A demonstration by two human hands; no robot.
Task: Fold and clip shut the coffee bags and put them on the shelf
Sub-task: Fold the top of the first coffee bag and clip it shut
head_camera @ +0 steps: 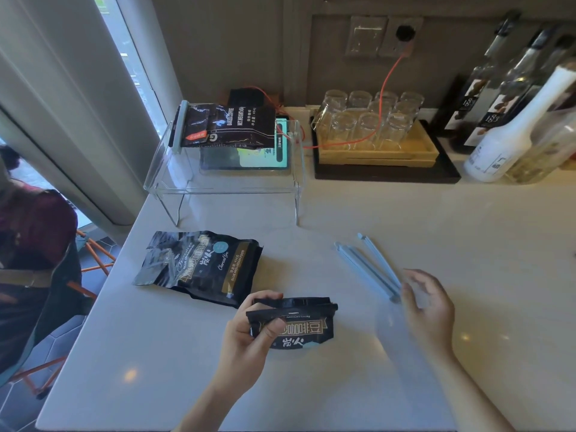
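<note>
The pale countertop [311, 385] spread out under me, running back to the wall. At its far left stood the clear acrylic shelf [174, 185], and on top of it lay one coffee bag [227, 126] already closed with a light blue clip [180, 127] along its left end; a tablet with a lit screen [249, 157] sat underneath. To the right of the shelf a dark tray [386, 174] carried a wooden rack of upturned glasses [371, 120], with an orange cable [386, 85] crossing them up to a wall socket. Tall bottles [505, 129] crowded the far right corner.

Nearer to me, a second coffee bag [202, 266] lay flat on the counter in front of the shelf, its top unfolded, untouched by either hand. Just right of it, my left hand [249, 341] gripped the third, smaller-looking coffee bag [299, 325], thumb pressed on the front and fingers [265, 297] curled over the folded-down top edge, holding the fold shut.

My right hand [430, 307] was blurred, fingers spread and loosely curved, closed on nothing. Its fingertips were just beside the near end of the loose blue clips [367, 265] lying on the counter at a slant; I could not tell whether they touched.
</note>
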